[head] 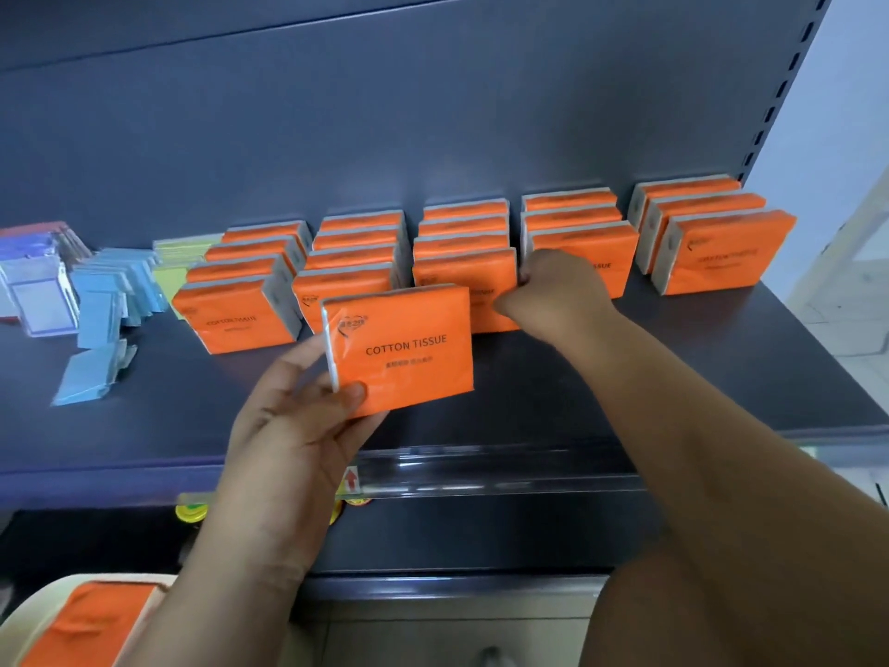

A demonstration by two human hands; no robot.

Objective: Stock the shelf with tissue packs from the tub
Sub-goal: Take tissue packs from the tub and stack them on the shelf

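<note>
My left hand (293, 416) grips an orange "COTTON TISSUE" pack (401, 351) by its lower left corner, upright above the front of the dark shelf (673, 377). My right hand (553, 286) reaches between two rows of orange packs (462, 233), with curled fingers touching the front pack (591, 252) of the row to its right; whether it pinches that pack is hidden. Several rows of upright orange packs stand along the shelf's back. The cream tub (43, 608) at the bottom left holds more orange packs (96, 623).
Blue, purple and yellow-green small packets (103, 300) lie at the shelf's left; one blue packet (91, 373) lies fallen forward. A clear price rail (481, 469) runs along the shelf's front edge. The slotted upright (779, 98) bounds the right side.
</note>
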